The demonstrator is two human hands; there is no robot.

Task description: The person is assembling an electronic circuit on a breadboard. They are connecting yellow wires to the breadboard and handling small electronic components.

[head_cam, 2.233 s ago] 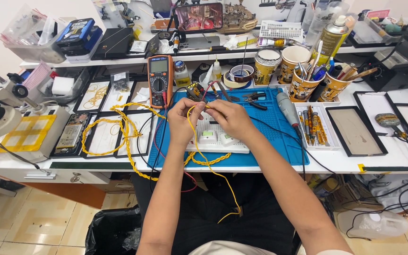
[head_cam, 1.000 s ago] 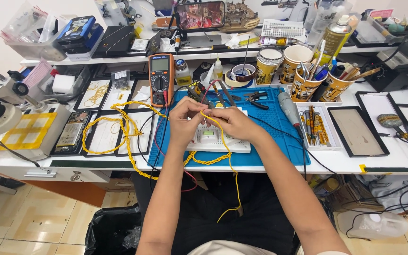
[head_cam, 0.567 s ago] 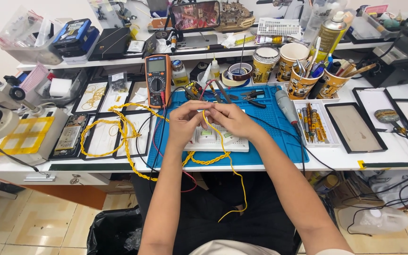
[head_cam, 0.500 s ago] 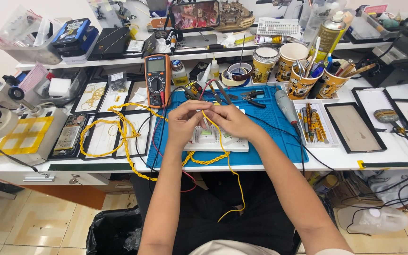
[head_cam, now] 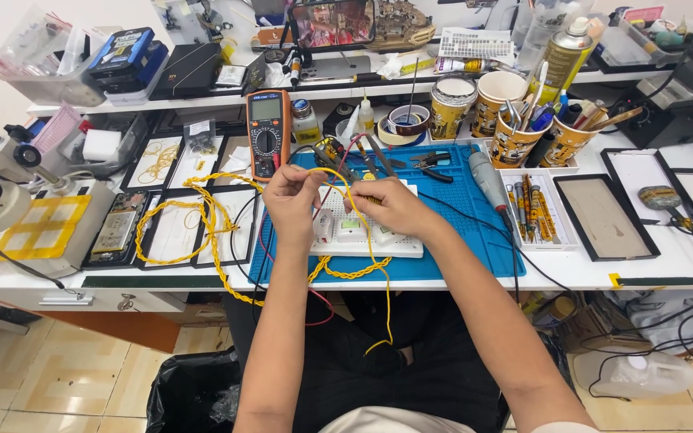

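My left hand (head_cam: 290,196) and my right hand (head_cam: 391,207) are raised over a white tray (head_cam: 366,244) on a blue work mat (head_cam: 475,232). Both pinch a thin yellow wire (head_cam: 358,220) that arcs between them and hangs down past the table edge. Small white parts (head_cam: 338,227) lie in the tray under my hands. More twisted yellow wire (head_cam: 190,212) is coiled to the left of my left hand. An orange multimeter (head_cam: 269,132) stands just behind my left hand, with red and black leads trailing off the table.
A microscope (head_cam: 2,196) stands at far left. Paper cups with tools (head_cam: 515,136) and a spray can (head_cam: 563,56) are at the back right. A tray of screwdrivers (head_cam: 531,210), black-framed trays (head_cam: 603,216), and a black bin (head_cam: 194,397) under the table are also in view.
My hands have shifted slightly lower over the white tray and drawn a little apart, still working the yellow wire. The hanging wire end has swung a little.
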